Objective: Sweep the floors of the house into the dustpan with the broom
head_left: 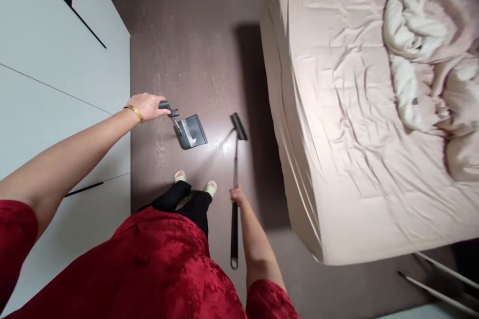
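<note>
My left hand is closed around the dark handle of a grey long-handled dustpan, whose pan is below it, in front of my feet. A pale comb-like strip shows inside the pan. Lower right, my right hand grips the shaft of a broom with a black handle. Its dark head is to the right of the dustpan, apart from it, near the bed's shadow; whether it touches the floor I cannot tell.
A bed with a wrinkled pale pink sheet takes up the right side, a crumpled blanket on it. White cabinets line the left. Brown wooden floor runs between them. My slippered feet stand just below the dustpan.
</note>
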Motion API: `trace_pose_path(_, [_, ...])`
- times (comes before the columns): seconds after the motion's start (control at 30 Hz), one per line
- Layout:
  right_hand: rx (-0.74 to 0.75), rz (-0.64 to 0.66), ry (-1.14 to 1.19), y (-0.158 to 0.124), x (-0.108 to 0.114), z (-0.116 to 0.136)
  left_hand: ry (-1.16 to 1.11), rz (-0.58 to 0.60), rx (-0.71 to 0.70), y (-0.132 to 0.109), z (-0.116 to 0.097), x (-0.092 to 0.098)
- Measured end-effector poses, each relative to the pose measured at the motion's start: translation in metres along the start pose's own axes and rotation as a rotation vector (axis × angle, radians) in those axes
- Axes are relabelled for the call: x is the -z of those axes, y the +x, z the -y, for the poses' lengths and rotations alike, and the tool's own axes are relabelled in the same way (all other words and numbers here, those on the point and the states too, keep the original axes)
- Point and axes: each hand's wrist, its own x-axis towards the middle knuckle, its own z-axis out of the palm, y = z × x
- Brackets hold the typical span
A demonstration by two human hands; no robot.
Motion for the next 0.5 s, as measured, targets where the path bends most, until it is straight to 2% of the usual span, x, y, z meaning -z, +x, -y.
trace_pose_path(0.07, [-0.019,0.087,-0.059,-0.031,-0.021,-0.002,-0.013,-0.010,-0.022,0.011,0.001,0.005])
trace_pose_path(0.13, [-0.008,0.241,-0.101,-0.063,-0.030,-0.010,-0.024,-0.018,-0.040,0.018,0.003,0.007])
trace_pose_path(0.2, [0.017,0.388,-0.110,-0.089,-0.026,-0.023,-0.032,-0.015,-0.047,0.022,0.007,0.009])
trace_pose_path(0.27, [0.036,0.436,-0.049,-0.106,-0.013,-0.039,-0.035,-0.002,-0.047,0.025,0.012,0.011])
trace_pose_path(0.37, [0.011,0.314,0.137,-0.109,0.015,-0.059,-0.049,-0.001,-0.050,0.030,0.018,0.021])
trace_pose_path(0.5, [-0.083,0.055,0.350,-0.072,0.056,-0.063,-0.092,-0.022,-0.039,0.051,0.018,0.048])
